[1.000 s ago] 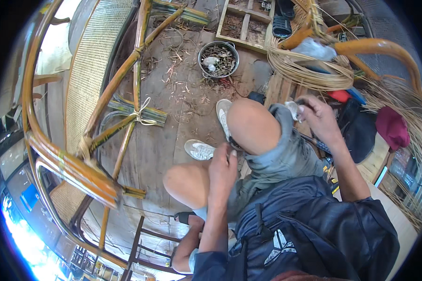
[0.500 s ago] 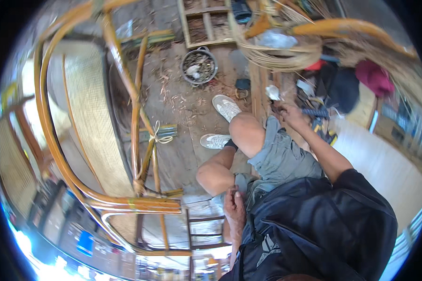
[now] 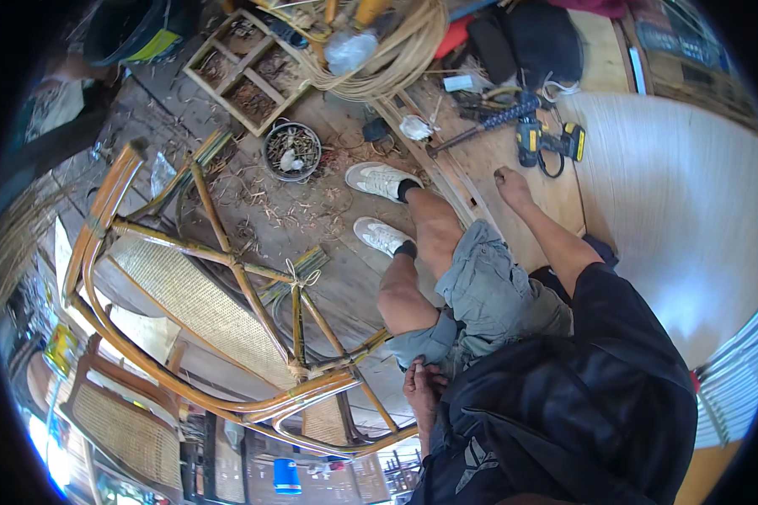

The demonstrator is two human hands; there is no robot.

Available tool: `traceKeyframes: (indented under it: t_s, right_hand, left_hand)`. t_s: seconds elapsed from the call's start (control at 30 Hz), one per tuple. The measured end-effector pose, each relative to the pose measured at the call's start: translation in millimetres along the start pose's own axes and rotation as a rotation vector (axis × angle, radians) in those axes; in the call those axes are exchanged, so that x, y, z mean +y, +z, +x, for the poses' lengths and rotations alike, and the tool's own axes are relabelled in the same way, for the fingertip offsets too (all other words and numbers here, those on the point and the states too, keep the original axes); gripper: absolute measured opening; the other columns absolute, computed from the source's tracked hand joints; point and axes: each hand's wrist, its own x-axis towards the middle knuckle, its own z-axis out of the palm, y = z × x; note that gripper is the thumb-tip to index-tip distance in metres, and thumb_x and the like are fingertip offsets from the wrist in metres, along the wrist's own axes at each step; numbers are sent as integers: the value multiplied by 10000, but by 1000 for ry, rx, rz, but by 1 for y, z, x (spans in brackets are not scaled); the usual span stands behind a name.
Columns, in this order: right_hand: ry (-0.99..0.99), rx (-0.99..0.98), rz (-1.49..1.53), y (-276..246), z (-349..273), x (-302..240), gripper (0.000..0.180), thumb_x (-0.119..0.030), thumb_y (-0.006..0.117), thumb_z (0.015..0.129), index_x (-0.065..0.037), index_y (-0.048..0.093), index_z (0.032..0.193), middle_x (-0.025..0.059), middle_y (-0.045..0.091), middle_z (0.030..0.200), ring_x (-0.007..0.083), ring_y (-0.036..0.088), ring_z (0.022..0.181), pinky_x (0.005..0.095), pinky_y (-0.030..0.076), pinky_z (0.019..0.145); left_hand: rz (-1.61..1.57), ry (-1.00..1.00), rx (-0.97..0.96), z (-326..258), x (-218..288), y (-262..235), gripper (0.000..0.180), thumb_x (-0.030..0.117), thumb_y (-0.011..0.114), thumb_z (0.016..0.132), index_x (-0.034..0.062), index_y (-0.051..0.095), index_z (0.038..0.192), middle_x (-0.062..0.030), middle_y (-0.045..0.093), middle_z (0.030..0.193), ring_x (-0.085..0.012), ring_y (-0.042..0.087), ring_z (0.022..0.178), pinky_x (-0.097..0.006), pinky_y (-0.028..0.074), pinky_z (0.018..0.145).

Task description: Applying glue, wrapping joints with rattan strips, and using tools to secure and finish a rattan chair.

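My right hand [image 3: 514,187] is curled closed above the wooden boards at my right, near a yellow-and-black cordless drill [image 3: 529,141] and a dark-handled, hammer-like tool [image 3: 484,128], and touches neither. Whether anything small is inside its fingers is hidden. By my left thigh, my left hand [image 3: 421,385] has its fingers bent in and pressed together; what they hold, if anything, cannot be made out. To my left lies a rattan chair frame [image 3: 261,313] of glossy bent poles, tied with a pale strip binding [image 3: 293,276]. A woven cane panel [image 3: 198,286] shows through it.
Beyond my shoes stand a metal pot [image 3: 291,151] of scraps and a divided wooden tray [image 3: 253,71]. A coil of cane [image 3: 396,63] lies beyond the boards. A pale curved panel [image 3: 674,194] fills the right side. Shavings [image 3: 257,206] litter the floor.
My view has turned, so the chair frame and floor appear shifted. My right hand has come away from the dark-handled tool, which now lies apart from it. My left hand stays by my thigh.
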Motion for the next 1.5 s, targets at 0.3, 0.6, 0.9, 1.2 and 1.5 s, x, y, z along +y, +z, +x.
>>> traceKeyframes:
  t_s: [0.3, 0.6, 0.9, 1.2, 1.5]
  right_hand:
    - [-467, 456, -461, -20, 13, -52, 297, -97, 464, 787, -83, 540, 1074, 82, 496, 1131, 288, 422, 1095, 439, 355, 894]
    - [-496, 382, -623, -46, 65, -62, 237, -125, 475, 786, -140, 597, 988, 37, 526, 1002, 241, 445, 1047, 444, 298, 923]
    - [-439, 158, -387, -50, 8, -87, 232, -122, 516, 758, -119, 593, 977, 80, 542, 1017, 264, 507, 1005, 420, 389, 862]
    - [52, -1, -121, 25, -26, 38, 364, -54, 479, 763, -90, 523, 1122, 107, 513, 1118, 291, 499, 1039, 394, 435, 850]
    - [62, 260, -219, 7, -13, 27, 344, -115, 461, 806, -79, 505, 1146, 111, 506, 1133, 284, 447, 1105, 413, 393, 888]
  left_hand:
    - [211, 37, 26, -2, 21, -19, 248, 249, 440, 931, 36, 521, 1028, -37, 572, 670, -103, 528, 454, -204, 375, 377]
    - [357, 42, 66, 3, 28, -18, 280, 277, 456, 922, 20, 537, 999, -48, 569, 643, -115, 515, 423, -209, 357, 353]
    - [492, -25, 73, 2, 49, -2, 330, 317, 461, 921, 15, 540, 1027, -58, 584, 667, -118, 541, 470, -211, 359, 389]
    - [556, -31, 107, 13, 57, 3, 315, 291, 459, 923, 6, 535, 1033, -63, 583, 645, -111, 534, 450, -204, 358, 374]
    - [605, -34, 98, 9, 63, 20, 312, 296, 457, 923, 16, 534, 1038, -59, 585, 646, -108, 535, 454, -202, 358, 376]
